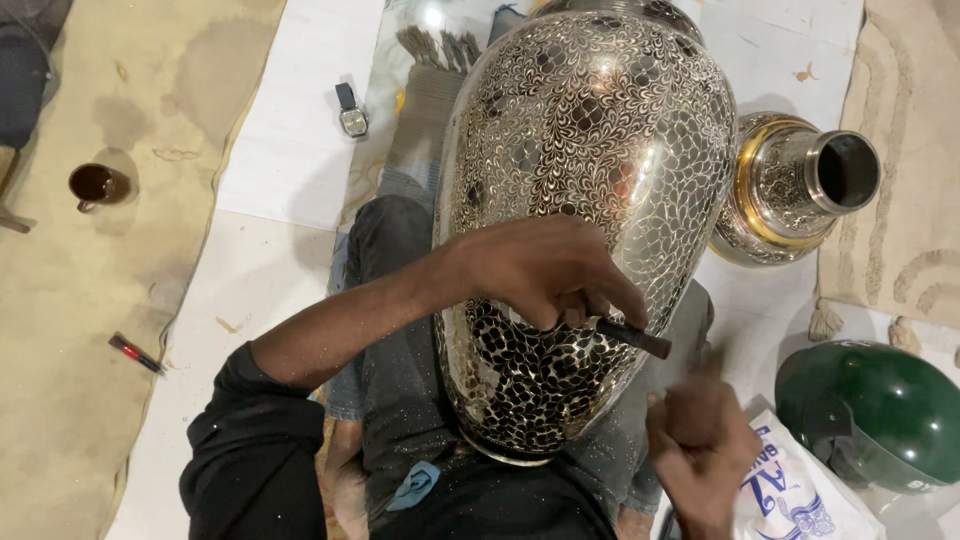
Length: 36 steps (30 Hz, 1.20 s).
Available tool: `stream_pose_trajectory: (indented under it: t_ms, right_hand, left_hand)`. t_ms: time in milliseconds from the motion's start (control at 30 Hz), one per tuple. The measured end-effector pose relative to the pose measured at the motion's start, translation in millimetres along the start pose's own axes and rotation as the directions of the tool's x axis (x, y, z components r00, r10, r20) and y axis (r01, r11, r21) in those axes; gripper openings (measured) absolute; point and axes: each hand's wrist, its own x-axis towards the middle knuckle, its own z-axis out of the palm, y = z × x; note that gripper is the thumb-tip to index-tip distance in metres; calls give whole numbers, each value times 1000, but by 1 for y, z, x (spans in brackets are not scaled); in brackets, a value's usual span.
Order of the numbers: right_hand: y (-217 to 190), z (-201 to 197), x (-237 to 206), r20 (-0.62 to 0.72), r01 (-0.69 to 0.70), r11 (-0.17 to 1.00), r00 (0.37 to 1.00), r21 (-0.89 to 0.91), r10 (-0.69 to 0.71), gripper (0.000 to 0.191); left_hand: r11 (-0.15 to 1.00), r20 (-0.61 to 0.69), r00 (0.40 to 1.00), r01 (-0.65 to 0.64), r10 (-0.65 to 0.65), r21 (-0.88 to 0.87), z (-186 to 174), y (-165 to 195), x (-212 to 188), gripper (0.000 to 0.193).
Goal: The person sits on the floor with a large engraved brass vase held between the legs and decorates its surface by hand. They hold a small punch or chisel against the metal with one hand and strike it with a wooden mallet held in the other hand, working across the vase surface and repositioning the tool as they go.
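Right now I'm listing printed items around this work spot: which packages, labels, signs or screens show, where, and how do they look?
White plastic bag with blue printing: crumpled on the floor at lower right, beside the green helmet and close to the right hand.
No signs or screens in view.

A smaller engraved metal vase with a gold band (790, 185) lies on its side on the white floor (290, 150), its open neck turned right. Near it, lower right, sits a glossy green helmet (880, 410), just beside a white printed plastic bag (790, 495). A wristwatch (352, 112) lies farther up. On the beige mat (70, 300) at left stand a brown cup (98, 185) and a small red-tipped stick (135, 353).
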Motion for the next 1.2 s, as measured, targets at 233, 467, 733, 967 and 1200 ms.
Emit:
stream_pose_trajectory:
  t_ms: [233, 467, 733, 967, 1200]
  right_hand:
    - [6, -1, -14, 32, -48, 992, 998, -113, 52, 22]
    - [23, 0, -21, -93, 216, 963, 975, 162, -203, 17]
    - [29, 8, -25, -67, 121, 959, 992, 257, -107, 18]
    - [30, 3, -29, -68, 56, 990, 997, 131, -47, 15]
    - [10, 3, -17, -78, 35, 991, 997, 131, -25, 16]
  left_hand:
    - [1000, 12, 1000, -14, 14, 16, 2, -7, -1, 55]
    - [996, -4, 998, -55, 55, 64, 11, -18, 6, 48]
    - [997, -2, 999, -33, 33, 65, 8, -14, -1, 54]
    - [990, -16, 996, -88, 90, 111, 11, -17, 6, 49]
    - [992, 0, 996, -89, 90, 83, 7, -13, 4, 56]
